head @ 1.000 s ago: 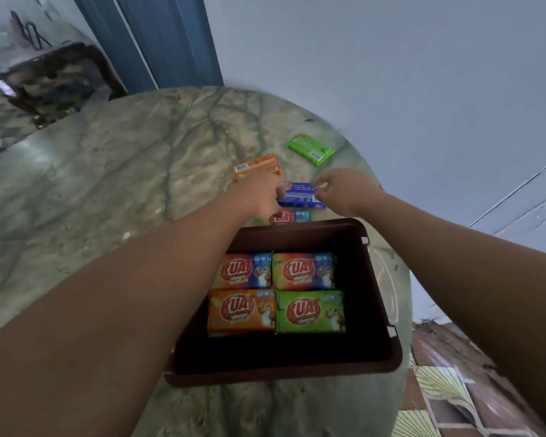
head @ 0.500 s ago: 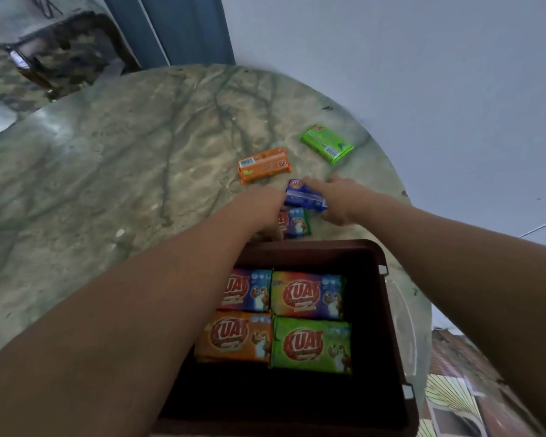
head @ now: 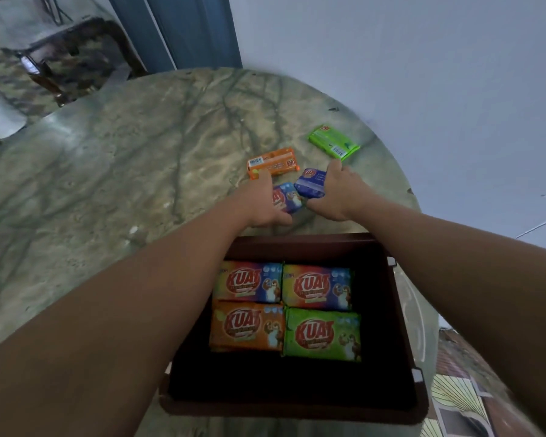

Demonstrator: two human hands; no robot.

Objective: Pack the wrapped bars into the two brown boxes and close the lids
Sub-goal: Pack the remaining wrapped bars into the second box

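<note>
An open brown box [head: 404, 326] stands at the table's near edge with several wrapped bars lying flat inside, among them an orange bar [head: 246, 326] and a green bar [head: 322, 334]. Just beyond the box, my left hand [head: 262, 203] grips a multicoloured bar [head: 288, 197]. My right hand [head: 334, 193] holds a blue bar [head: 310, 183], tilted, right beside it. Farther back on the table lie an orange bar [head: 271, 162] and a green bar [head: 333, 141]. Only one box is in view.
The round marble table [head: 123, 184] stretches to the left and back. A pale wall [head: 423, 58] is close behind it on the right, a blue door frame [head: 196, 29] at the back. Patterned floor [head: 454, 402] shows past the table's right edge.
Each hand has taken hold of a bar beyond the box; the right hand has tilted the blue bar up. The view has dropped, so the box fills more of the frame.
</note>
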